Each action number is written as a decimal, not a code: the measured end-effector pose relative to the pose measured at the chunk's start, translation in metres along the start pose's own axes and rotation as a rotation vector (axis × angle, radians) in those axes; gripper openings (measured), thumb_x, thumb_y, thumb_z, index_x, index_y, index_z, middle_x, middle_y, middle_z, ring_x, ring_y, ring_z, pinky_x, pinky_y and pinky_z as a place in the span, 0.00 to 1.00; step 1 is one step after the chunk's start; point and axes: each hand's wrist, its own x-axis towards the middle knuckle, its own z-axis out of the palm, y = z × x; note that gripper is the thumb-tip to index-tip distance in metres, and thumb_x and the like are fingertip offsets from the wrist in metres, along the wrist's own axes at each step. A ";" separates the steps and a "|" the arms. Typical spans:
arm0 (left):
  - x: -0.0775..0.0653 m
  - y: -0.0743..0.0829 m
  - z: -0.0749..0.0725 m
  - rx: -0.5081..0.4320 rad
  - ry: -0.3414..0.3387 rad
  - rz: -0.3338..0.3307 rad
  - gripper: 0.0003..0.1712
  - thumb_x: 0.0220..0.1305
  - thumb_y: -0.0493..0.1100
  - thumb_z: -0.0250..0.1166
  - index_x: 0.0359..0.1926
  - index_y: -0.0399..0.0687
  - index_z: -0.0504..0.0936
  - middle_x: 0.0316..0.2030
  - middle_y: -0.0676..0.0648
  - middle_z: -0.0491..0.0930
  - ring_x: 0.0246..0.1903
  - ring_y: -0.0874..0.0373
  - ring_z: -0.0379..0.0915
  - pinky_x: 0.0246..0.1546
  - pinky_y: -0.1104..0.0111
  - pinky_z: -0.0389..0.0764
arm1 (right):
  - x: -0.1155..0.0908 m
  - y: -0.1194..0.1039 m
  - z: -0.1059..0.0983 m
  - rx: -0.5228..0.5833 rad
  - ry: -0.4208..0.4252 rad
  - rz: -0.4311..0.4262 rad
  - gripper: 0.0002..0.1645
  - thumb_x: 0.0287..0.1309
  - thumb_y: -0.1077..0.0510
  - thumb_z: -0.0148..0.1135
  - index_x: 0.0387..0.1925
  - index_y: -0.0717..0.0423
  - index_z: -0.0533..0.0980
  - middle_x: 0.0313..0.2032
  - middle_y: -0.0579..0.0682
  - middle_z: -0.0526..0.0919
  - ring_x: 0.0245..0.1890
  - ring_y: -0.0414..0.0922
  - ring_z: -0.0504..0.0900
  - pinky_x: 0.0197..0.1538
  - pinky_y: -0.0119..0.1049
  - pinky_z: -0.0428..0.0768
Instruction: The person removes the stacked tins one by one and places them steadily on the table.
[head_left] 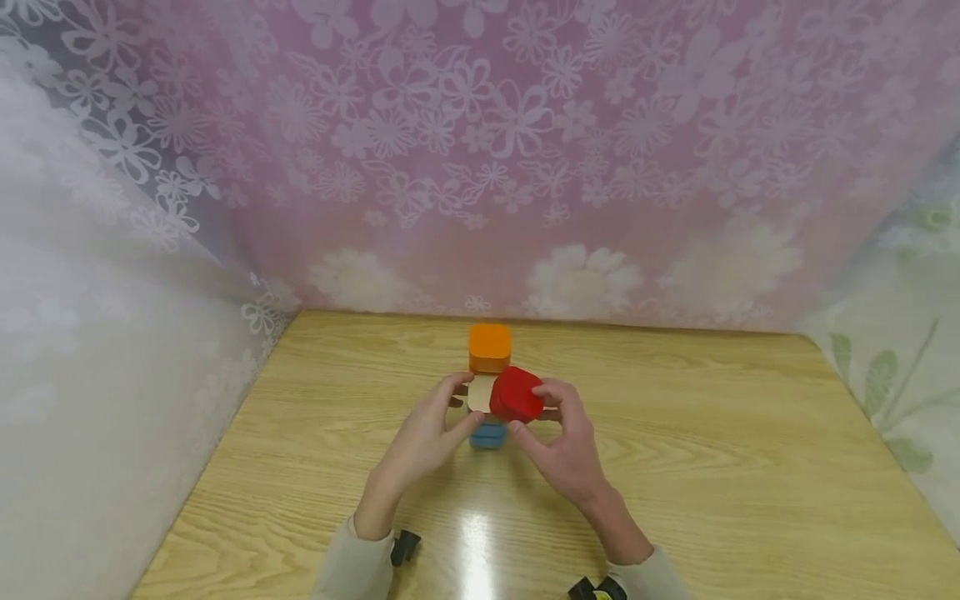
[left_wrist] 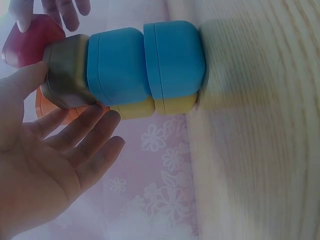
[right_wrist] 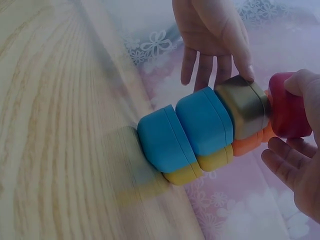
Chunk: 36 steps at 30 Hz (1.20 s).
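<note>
Red lidded box [head_left: 517, 394] with rounded corners sits in the grasp of the right hand [head_left: 567, 450], pinched between thumb and fingers, turned and held up at the right side of the column's top; whether it touches the gold lidded box [right_wrist: 242, 107] there, I cannot tell. That gold box rests on an upper blue box [left_wrist: 119, 65], which stands on a lower blue box [left_wrist: 177, 60] set on the wood-grain table [head_left: 712, 442]. The left hand [head_left: 423, 437] is loosely spread, unclenched, its thumb at the gold box's edge and its other fingers reaching along the side. Just behind stands a second column, with orange boxes [head_left: 490, 343] above yellow boxes [right_wrist: 216, 159]. Pink floral cloth [head_left: 517, 167] hangs beyond the table's far edge.
</note>
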 end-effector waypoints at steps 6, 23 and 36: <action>-0.001 0.002 -0.001 -0.001 -0.007 -0.004 0.34 0.70 0.53 0.63 0.71 0.50 0.65 0.65 0.51 0.71 0.57 0.54 0.72 0.56 0.55 0.77 | 0.004 -0.003 -0.008 -0.013 0.030 0.010 0.30 0.46 0.75 0.72 0.51 0.66 0.69 0.53 0.59 0.76 0.48 0.46 0.78 0.45 0.31 0.82; -0.001 -0.002 0.001 0.022 -0.010 -0.026 0.35 0.71 0.57 0.60 0.72 0.53 0.62 0.65 0.49 0.71 0.58 0.54 0.72 0.56 0.55 0.77 | 0.011 0.011 -0.039 -0.007 -0.041 0.140 0.28 0.49 0.73 0.71 0.51 0.64 0.70 0.51 0.56 0.77 0.43 0.44 0.79 0.44 0.34 0.85; 0.000 -0.002 0.000 -0.010 -0.022 -0.016 0.35 0.71 0.55 0.61 0.72 0.51 0.63 0.62 0.46 0.73 0.56 0.48 0.74 0.54 0.51 0.78 | 0.007 0.026 -0.046 0.009 -0.153 0.258 0.26 0.52 0.69 0.72 0.51 0.58 0.71 0.51 0.53 0.77 0.45 0.50 0.82 0.44 0.51 0.85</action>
